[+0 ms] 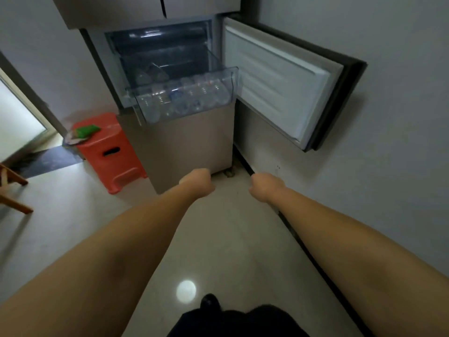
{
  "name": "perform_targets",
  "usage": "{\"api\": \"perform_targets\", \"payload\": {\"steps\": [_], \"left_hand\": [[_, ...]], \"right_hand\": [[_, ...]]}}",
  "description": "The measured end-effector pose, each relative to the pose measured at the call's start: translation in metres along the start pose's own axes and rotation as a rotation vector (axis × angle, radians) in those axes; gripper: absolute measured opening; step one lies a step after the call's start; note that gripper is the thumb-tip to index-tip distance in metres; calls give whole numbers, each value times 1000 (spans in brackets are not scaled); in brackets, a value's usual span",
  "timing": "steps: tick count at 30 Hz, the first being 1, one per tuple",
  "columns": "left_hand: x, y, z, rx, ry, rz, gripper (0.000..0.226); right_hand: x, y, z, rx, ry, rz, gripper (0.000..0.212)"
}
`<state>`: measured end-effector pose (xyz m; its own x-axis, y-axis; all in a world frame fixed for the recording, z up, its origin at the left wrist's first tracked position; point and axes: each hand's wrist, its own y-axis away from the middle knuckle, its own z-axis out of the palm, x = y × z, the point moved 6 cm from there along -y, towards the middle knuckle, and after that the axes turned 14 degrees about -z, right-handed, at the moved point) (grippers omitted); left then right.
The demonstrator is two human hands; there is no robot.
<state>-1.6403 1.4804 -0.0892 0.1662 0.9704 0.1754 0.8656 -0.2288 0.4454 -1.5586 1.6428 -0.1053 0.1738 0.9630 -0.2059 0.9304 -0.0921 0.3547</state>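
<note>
A clear drawer [233, 80] full of plastic bottles [213, 92] sticks out of the open fridge [184, 142] in the upper middle of the frame, the door [279, 81] swung right. Below it, mid-frame, the left hand [198, 182] and right hand [266, 186] are both clenched, grasping nothing. A red stool [109, 152] stands left of the fridge.
</note>
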Motion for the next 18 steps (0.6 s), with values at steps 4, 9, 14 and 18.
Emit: {"api": "perform_targets", "payload": {"steps": [4,9,14,18], "left_hand": [[-11,-51,-35,1,44,-19,25],[-19,-116,-70,26,84,-31,28],[-13,-188,-137,90,94,-21,27],[-3,-256,-203,192,132,-40,26]], "right_hand": [[-18,-61,-34,6,-8,-29,26],[-30,-140,-79,49,-36,-58,27],[-45,-226,-131,70,3,-152,27],[-57,-308,-190,166,56,-223,30]]}}
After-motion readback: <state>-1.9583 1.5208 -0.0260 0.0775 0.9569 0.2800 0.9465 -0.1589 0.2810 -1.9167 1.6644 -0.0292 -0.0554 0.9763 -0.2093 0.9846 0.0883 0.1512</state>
